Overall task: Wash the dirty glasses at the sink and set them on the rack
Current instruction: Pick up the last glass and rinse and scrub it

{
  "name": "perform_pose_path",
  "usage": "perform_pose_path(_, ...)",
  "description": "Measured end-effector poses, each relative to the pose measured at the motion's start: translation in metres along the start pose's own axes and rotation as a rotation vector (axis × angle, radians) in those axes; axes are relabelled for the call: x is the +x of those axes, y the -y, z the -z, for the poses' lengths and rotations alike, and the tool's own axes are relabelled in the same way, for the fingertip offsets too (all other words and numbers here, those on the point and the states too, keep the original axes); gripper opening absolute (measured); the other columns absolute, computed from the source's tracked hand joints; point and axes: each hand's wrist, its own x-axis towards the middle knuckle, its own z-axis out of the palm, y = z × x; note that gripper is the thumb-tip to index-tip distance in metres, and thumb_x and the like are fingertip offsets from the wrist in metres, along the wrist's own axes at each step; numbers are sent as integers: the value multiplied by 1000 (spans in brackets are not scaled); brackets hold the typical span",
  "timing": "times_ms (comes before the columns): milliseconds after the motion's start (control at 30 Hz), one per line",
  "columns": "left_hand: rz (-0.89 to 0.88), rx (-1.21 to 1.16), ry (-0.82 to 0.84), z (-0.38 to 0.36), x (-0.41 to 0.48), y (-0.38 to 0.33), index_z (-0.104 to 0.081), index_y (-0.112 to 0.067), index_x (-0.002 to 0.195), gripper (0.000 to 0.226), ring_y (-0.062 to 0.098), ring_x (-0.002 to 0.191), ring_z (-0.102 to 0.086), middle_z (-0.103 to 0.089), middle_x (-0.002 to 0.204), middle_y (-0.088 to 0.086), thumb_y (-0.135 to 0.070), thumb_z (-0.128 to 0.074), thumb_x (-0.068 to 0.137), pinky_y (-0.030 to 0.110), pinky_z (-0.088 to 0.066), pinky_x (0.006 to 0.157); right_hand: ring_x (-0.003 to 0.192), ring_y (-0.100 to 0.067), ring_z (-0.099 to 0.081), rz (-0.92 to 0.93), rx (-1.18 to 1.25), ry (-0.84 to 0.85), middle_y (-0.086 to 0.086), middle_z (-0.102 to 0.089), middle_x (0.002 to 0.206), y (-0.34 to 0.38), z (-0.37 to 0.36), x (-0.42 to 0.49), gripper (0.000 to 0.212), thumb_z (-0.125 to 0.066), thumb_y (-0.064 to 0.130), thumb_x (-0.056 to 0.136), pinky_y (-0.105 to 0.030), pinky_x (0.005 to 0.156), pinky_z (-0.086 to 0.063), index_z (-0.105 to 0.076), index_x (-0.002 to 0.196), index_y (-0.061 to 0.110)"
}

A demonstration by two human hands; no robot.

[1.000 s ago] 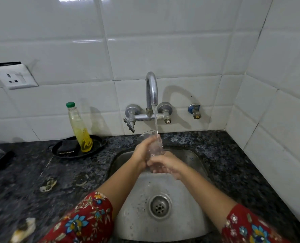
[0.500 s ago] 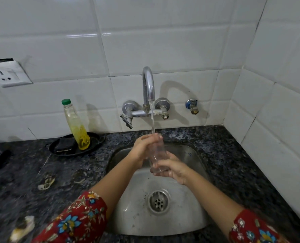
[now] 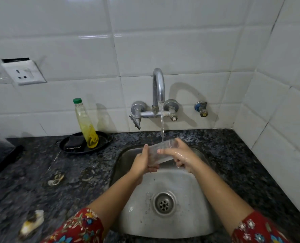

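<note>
Glass (image 3: 160,152), clear and wet, is in the middle of the frame, over the far part of the steel sink (image 3: 142,223). It is tilted strongly, almost lying, with one end up to the right and the other end down to the left. I cannot tell which end is the mouth. The water stream (image 3: 162,123) falls from the curved tap (image 3: 158,86) and meets the glass at its upper end.

Both hands hold it. The left hand (image 3: 143,163) is curled round the lower end, fingers closed around the wall. The right hand (image 3: 183,156) grips the upper end, with the thumb on top and the fingers laid across the side, and it is shiny with water. The glass touches neither the basin nor the drain (image 3: 164,204), which is below it in the frame.

Both forearms come up from the lower edge, with red flowered sleeves (image 3: 79,228).

At centre left, a plastic bottle (image 3: 86,127) with a green cap and yellow liquid stands on a black round tray (image 3: 100,146) against the wall, and a dark pad (image 3: 73,142) lies beside it on the same tray. The dark speckled counter (image 3: 233,155) surrounds the sink; small pale scraps (image 3: 55,178) lie on it at the left. A white wall socket (image 3: 23,72) is at upper left, and a small valve (image 3: 201,109) is on the white tiles to the right of the tap.
</note>
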Motion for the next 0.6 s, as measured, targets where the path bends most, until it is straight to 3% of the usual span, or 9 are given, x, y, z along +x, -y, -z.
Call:
perform_pose_path(100,161,-250,91,0,-4,1,-57,-7,126,57,22,61,-67,-72,101,17,-49,-24,104,26,-51,48,91,-17,-58,192,-364,-195,3,-60,107,19,-18,4,67,-77,55,64,-29,67,-42,-54,114,17)
perform_pose_path(233,296,-492,104,1,-4,-8,-46,5,131,65,27,53,-70,-54,132,31,-51,-33,101,25,-54,41,74,-16,-62,283,-550,-252,5,-63,75,44,-30,8,53,-74,63,60,-26,54,-42,-66,83,16)
perform_pose_path(333,279,-551,57,-1,1,-13,-52,0,130,62,31,75,-72,-60,121,23,-52,-37,100,26,-56,46,75,-14,-63,336,-579,-258,8,-64,76,47,-28,7,41,-73,62,63,-28,61,-50,-62,74,24)
perform_pose_path(400,220,-556,38,-2,3,-18,-60,-7,117,51,27,87,-68,-65,111,17,-50,-38,100,27,-57,54,78,-13,-64,344,-497,-248,10,-63,81,39,-21,1,38,-75,61,64,-27,63,-50,-57,77,29)
perform_pose_path(467,136,-499,35,-4,4,-22,-65,-6,101,47,23,84,-65,-69,98,15,-49,-46,98,28,-53,66,72,-17,-68,266,-389,-182,4,-67,87,22,-11,-4,56,-79,60,59,-30,57,-53,-54,93,23)
perform_pose_path(533,61,-443,32,-9,4,-25,-68,-5,100,43,23,84,-67,-72,92,13,-46,-59,91,33,-52,81,65,-18,-70,175,-270,-80,-1,-72,82,2,-3,-7,54,-87,43,55,-39,60,-60,-56,91,19)
perform_pose_path(600,30,-413,33,-15,1,-27,-71,-8,100,36,23,88,-67,-73,95,10,-40,-69,85,38,-49,93,67,-16,-70,154,-298,-77,1,-73,79,-19,1,-12,46,-87,35,52,-40,65,-60,-60,87,22)
